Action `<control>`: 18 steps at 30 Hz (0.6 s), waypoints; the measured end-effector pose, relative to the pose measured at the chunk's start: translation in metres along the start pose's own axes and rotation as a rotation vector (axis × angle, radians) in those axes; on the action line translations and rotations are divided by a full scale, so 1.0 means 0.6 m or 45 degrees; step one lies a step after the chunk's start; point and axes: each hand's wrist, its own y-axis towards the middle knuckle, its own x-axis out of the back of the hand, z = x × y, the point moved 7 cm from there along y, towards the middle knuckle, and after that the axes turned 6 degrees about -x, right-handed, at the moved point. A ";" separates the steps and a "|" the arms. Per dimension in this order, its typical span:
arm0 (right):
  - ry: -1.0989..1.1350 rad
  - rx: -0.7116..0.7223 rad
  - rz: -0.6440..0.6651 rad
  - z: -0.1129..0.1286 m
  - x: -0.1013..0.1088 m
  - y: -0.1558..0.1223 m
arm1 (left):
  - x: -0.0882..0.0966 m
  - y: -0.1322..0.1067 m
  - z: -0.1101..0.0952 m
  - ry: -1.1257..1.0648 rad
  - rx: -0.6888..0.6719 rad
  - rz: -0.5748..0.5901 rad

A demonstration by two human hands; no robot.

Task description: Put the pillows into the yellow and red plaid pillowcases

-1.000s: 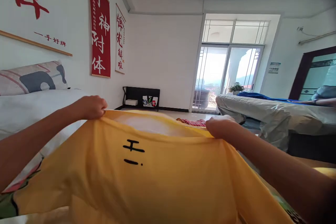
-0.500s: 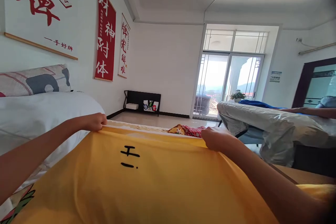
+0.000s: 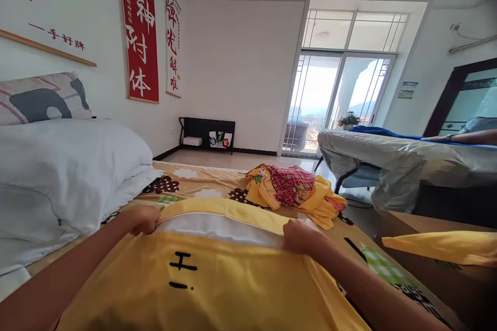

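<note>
- The yellow shirt (image 3: pixel 217 289) lies spread across the near end of the bed. Black marks are printed on its upper middle, and its near part runs out of the bottom of the view.
- The left hand (image 3: pixel 142 220) is closed on the shirt's far edge at its left end, knuckles up, just beside the white duvet (image 3: pixel 70 176).
- The right hand (image 3: pixel 301 235) is clamped on the same far edge at its right end. A white strip of fabric (image 3: pixel 217 227) shows between the two hands.
- The duvet is heaped along the bed's left side, up to the wall, with a patterned pillow (image 3: pixel 42 98) behind it.
- Past the hands the patterned bedsheet (image 3: pixel 194 181) lies bare as far as the bed's far edge.
- A pile of clothes (image 3: pixel 291 191), red checked cloth on yellow, sits at the bed's far right corner, near the right hand but apart from it.
- Off the bed's right edge a second yellow cloth (image 3: pixel 442 248) lies on a brown surface.
- Beyond that stands a grey-covered bed (image 3: pixel 388 155), and another person's arm (image 3: pixel 466 138) rests over its far side.
- Open floor runs from the bed's far edge to a low black shelf (image 3: pixel 207 134) against the far wall. The shelf holds a white box and some small colourful items.
- Glass doors (image 3: pixel 337 98) stand in the far wall, right of the shelf.
</note>
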 end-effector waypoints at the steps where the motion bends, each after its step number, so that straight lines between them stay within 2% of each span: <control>1: -0.009 0.038 0.028 -0.012 0.035 -0.004 | 0.039 -0.017 -0.007 0.007 -0.062 -0.002; 3: 0.018 0.198 0.011 -0.019 0.104 -0.012 | 0.125 -0.060 -0.048 -0.017 -0.303 -0.141; 5: 0.113 0.350 -0.194 -0.014 0.153 -0.013 | 0.196 -0.094 -0.098 -0.067 -0.451 -0.388; 6: 0.174 0.381 -0.328 -0.012 0.159 -0.009 | 0.219 -0.103 -0.119 -0.112 -0.466 -0.584; 7: 0.230 0.370 -0.444 -0.011 0.148 -0.001 | 0.225 -0.103 -0.137 -0.149 -0.447 -0.756; 8: 0.264 0.327 -0.512 -0.010 0.117 0.011 | 0.211 -0.093 -0.152 -0.167 -0.415 -0.886; 9: 0.283 0.275 -0.517 -0.008 0.070 0.025 | 0.178 -0.072 -0.166 -0.162 -0.385 -0.946; 10: 0.272 0.238 -0.493 -0.003 0.014 0.039 | 0.127 -0.042 -0.180 -0.119 -0.368 -0.913; 12: 0.259 0.152 -0.365 0.004 -0.098 0.066 | 0.003 0.031 -0.198 -0.023 -0.341 -0.681; 13: 0.274 0.108 -0.333 0.005 -0.138 0.075 | -0.046 0.059 -0.202 0.008 -0.339 -0.646; 15: 0.320 0.092 -0.386 0.002 -0.169 0.081 | -0.100 0.094 -0.197 0.034 -0.332 -0.676; 16: 0.358 0.115 -0.414 -0.002 -0.167 0.077 | -0.108 0.101 -0.190 0.014 -0.342 -0.669; 18: 0.465 0.190 -0.436 -0.022 -0.153 0.052 | -0.096 0.091 -0.166 -0.051 -0.415 -0.635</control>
